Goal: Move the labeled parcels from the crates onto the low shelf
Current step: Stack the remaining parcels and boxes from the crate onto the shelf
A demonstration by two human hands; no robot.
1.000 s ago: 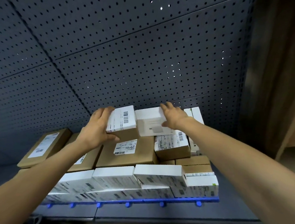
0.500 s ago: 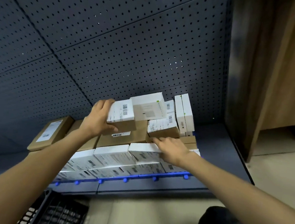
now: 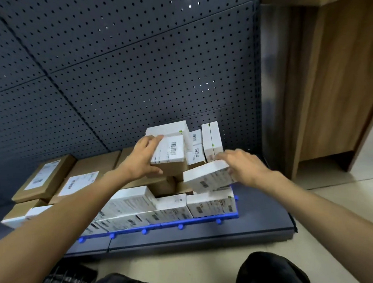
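Note:
The low shelf (image 3: 261,227) is dark grey with a blue front rail and carries many stacked parcels, brown and white. My left hand (image 3: 143,158) grips a brown parcel with a white barcode label (image 3: 171,154) on top of the pile, thumb under its front edge. My right hand (image 3: 241,165) holds a white parcel (image 3: 207,176), lifted and tilted above the front row at the right end of the stack. Behind them two slim white boxes (image 3: 212,141) stand upright against the pegboard.
A dark pegboard wall (image 3: 119,69) rises behind the shelf. A wooden cabinet (image 3: 332,86) stands to the right on a pale floor. Flat brown parcels (image 3: 44,177) lie at the left. A black crate (image 3: 67,279) shows at the bottom edge beside my dark-clad knees.
My right hand went from the top white box down to the front row and now lifts a white parcel from there. The left hand stays on the labelled brown parcel. The view tilted down.

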